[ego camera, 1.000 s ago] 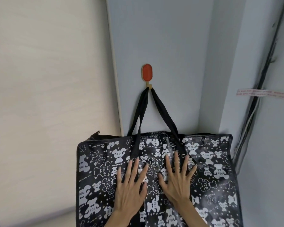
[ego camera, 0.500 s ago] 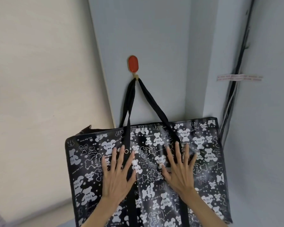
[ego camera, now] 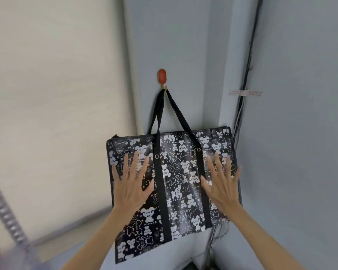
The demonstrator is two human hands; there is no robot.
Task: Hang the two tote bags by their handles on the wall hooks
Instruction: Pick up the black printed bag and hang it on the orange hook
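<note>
Black tote bag (ego camera: 176, 184) (hooked) under both flat hands.

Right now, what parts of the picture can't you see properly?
- Head view: the second tote bag and any other hook lie outside the frame.
- The strap loop on the red hook is too small to check.
- Left hand and right hand cover parts of the bear-print tote bag.
- The taped label is too blurred to read.
- The bottom-left corner is motion-blurred.
</note>
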